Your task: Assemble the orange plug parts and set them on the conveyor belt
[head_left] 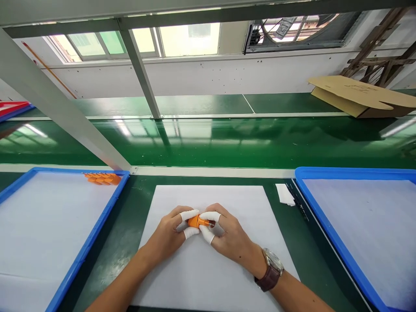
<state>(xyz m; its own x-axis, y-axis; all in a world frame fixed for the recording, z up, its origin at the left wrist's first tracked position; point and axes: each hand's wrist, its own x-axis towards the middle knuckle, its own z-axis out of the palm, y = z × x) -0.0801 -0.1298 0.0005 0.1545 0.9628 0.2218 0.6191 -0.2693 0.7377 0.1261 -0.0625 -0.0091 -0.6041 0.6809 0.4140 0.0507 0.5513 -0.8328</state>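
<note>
A small orange plastic part [194, 222] with a dark tip at its right end is held just over a white sheet [208, 277]. My left hand [170, 232] pinches its left end between thumb and forefinger. From the other side, the thumb and forefinger of my right hand [227, 229] grip it near the dark tip. White finger cots cover those fingertips on both hands and hide much of the part, so its exact kind is unclear. A watch with a brown strap [270, 273] is on my right wrist.
To the left, a blue-rimmed tray [94, 240] holds several orange parts [102, 178] at its far corner. Another blue-rimmed tray [338, 251] stands right, beside a white paper scrap [285, 194] and thin black pieces [298, 201]. A cardboard box [364, 95] lies beyond the green conveyor [208, 145].
</note>
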